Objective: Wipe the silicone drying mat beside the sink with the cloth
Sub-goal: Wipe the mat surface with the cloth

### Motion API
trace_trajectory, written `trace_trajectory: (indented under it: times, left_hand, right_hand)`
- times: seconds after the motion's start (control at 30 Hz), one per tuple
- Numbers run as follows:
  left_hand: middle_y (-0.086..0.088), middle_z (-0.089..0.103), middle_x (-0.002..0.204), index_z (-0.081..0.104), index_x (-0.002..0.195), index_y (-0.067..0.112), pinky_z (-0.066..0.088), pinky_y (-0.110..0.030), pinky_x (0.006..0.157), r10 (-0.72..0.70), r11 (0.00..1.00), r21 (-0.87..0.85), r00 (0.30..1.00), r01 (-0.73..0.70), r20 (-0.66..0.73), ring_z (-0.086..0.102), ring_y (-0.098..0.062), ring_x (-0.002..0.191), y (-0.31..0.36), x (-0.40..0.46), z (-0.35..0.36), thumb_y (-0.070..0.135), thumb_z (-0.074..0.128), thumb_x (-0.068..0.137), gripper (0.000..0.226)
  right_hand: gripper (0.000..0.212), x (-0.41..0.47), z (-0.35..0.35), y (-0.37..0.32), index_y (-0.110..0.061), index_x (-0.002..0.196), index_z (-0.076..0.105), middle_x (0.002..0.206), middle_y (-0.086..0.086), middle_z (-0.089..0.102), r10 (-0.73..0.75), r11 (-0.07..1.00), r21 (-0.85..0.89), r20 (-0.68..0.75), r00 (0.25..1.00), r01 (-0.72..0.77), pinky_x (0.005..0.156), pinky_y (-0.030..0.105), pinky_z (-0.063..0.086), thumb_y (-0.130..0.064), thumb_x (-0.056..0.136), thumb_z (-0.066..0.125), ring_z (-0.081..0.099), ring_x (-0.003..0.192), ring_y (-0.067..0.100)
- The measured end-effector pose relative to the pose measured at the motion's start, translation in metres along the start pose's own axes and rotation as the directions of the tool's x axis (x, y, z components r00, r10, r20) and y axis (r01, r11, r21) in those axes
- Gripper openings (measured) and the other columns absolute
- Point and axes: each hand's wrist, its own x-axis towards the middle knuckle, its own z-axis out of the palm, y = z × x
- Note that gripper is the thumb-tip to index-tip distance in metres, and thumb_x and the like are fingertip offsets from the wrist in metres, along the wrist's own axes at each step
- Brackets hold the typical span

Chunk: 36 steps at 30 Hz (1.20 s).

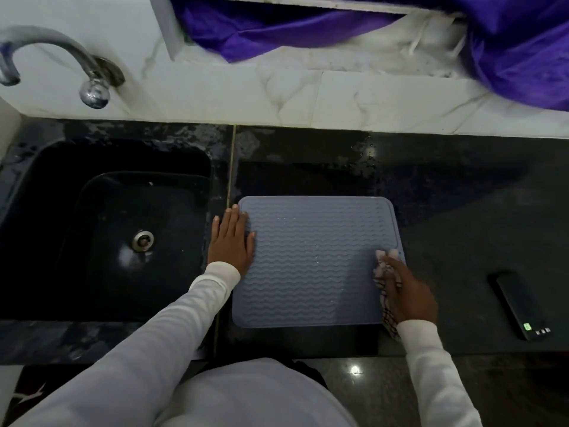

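A black phone (521,306) lies at the right of the frame on the dark stone counter (462,211), its screen lit at the near end. A chrome tap (58,61) curves at upper left. Purple fabric (308,29) hangs across the top, over white marbled tiles (338,100).

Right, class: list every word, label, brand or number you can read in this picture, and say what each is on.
No readable text anywhere.
Phone: a green mark and small pale icons at its near end, too small to read.
Silicone drying mat: wave ridges only, no lettering.
Tap: no marking visible.
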Motion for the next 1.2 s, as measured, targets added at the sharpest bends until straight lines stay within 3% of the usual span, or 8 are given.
trace_trajectory:
  times: [0.07, 0.2, 0.33, 0.5, 0.7, 0.83, 1.03, 1.2]
  left_hand:
    - [-0.006, 0.011, 0.163, 0.018, 0.153, 0.015, -0.002, -0.042, 0.123, -0.001, 1.000, 0.000, 1.000, 0.001, 0.000, 0.005, -0.020, 0.150, 0.000, -0.001, 0.001, 0.047, 0.016, 0.098, 0.063]
    - [-0.005, 0.013, 0.162, 0.022, 0.152, 0.016, -0.001, -0.044, 0.123, -0.007, 0.999, -0.043, 1.000, 0.007, -0.007, 0.008, -0.019, 0.150, -0.001, 0.001, 0.004, 0.041, 0.026, 0.100, 0.057]
    - [-0.002, 0.008, 0.163, 0.018, 0.154, 0.017, -0.004, -0.045, 0.122, -0.020, 0.999, -0.041, 1.000, 0.021, 0.015, 0.002, -0.017, 0.150, -0.007, 0.004, 0.006, 0.028, 0.028, 0.104, 0.052]
    - [0.001, 0.006, 0.163, 0.015, 0.154, 0.020, -0.008, -0.043, 0.122, -0.037, 0.998, -0.053, 0.999, 0.038, 0.009, -0.001, -0.013, 0.150, -0.007, 0.003, 0.007, 0.026, 0.025, 0.104, 0.052]
    - [0.002, 0.003, 0.163, 0.011, 0.155, 0.020, -0.007, -0.043, 0.122, -0.040, 0.998, -0.047, 0.999, 0.041, 0.013, -0.004, -0.013, 0.150, -0.005, 0.001, 0.004, 0.023, 0.021, 0.104, 0.051]
    - [0.001, 0.004, 0.163, 0.013, 0.155, 0.019, -0.007, -0.042, 0.122, -0.040, 0.998, -0.047, 0.999, 0.041, 0.017, -0.002, -0.014, 0.150, -0.002, 0.001, 0.000, 0.022, 0.022, 0.104, 0.052]
    - [0.000, 0.003, 0.163, 0.011, 0.155, 0.018, -0.009, -0.042, 0.122, -0.034, 0.999, -0.026, 0.999, 0.035, 0.041, -0.003, -0.015, 0.150, 0.000, 0.001, -0.005, 0.022, 0.021, 0.104, 0.052]
    - [-0.003, 0.003, 0.164, 0.005, 0.155, 0.019, -0.019, -0.038, 0.117, 0.029, 0.998, 0.058, 0.996, -0.034, 0.079, -0.001, -0.018, 0.151, -0.010, 0.006, -0.008, 0.024, 0.017, 0.103, 0.053]
  right_hand:
    - [0.033, -0.015, 0.017, -0.041, -0.061, 0.121, 0.051, 0.112, -0.033, 0.063, -0.112, 0.984, 0.144, 0.031, 0.993, 0.106, 0.075, 0.009, 0.049, -0.036, 0.099, 0.049, 0.063, 0.093, -0.009]
    - [0.036, -0.038, 0.088, -0.118, -0.050, 0.133, 0.048, 0.117, -0.015, 0.066, -0.420, 0.906, 0.138, 0.194, 0.886, 0.399, 0.082, 0.025, 0.054, -0.038, 0.099, 0.047, 0.064, 0.097, 0.004]
    - [0.057, -0.036, 0.144, -0.172, -0.033, 0.128, 0.058, 0.097, 0.003, 0.071, -0.534, 0.801, -0.180, 0.214, 0.818, 0.570, 0.052, 0.028, 0.053, -0.024, 0.075, 0.077, 0.069, 0.070, 0.022]
    - [0.052, -0.018, 0.140, -0.144, -0.044, 0.142, 0.039, 0.101, 0.009, 0.063, -0.453, 0.784, -0.332, 0.274, 0.849, 0.525, 0.057, 0.037, 0.053, -0.031, 0.092, 0.036, 0.066, 0.078, 0.030]
    - [0.066, 0.028, 0.082, -0.064, -0.048, 0.150, 0.008, 0.111, 0.008, 0.061, -0.273, 0.858, -0.390, 0.205, 0.940, 0.334, 0.075, 0.046, 0.055, -0.035, 0.096, 0.045, 0.066, 0.092, 0.031]
    - [0.073, 0.049, 0.030, -0.004, -0.054, 0.147, 0.000, 0.114, 0.011, 0.057, -0.132, 0.889, -0.430, 0.096, 0.987, 0.161, 0.078, 0.048, 0.055, -0.031, 0.095, 0.047, 0.064, 0.091, 0.034]
    - [0.051, 0.070, 0.015, 0.026, -0.046, 0.144, 0.020, 0.115, 0.017, 0.058, 0.038, 0.907, -0.420, -0.005, 0.999, -0.036, 0.079, 0.049, 0.050, -0.044, 0.094, 0.030, 0.063, 0.093, 0.042]
    - [0.038, 0.058, 0.033, -0.024, -0.046, 0.139, 0.036, 0.124, -0.002, 0.063, -0.082, 0.986, -0.153, -0.112, 0.990, 0.064, 0.085, 0.039, 0.051, -0.047, 0.101, 0.031, 0.065, 0.101, 0.028]
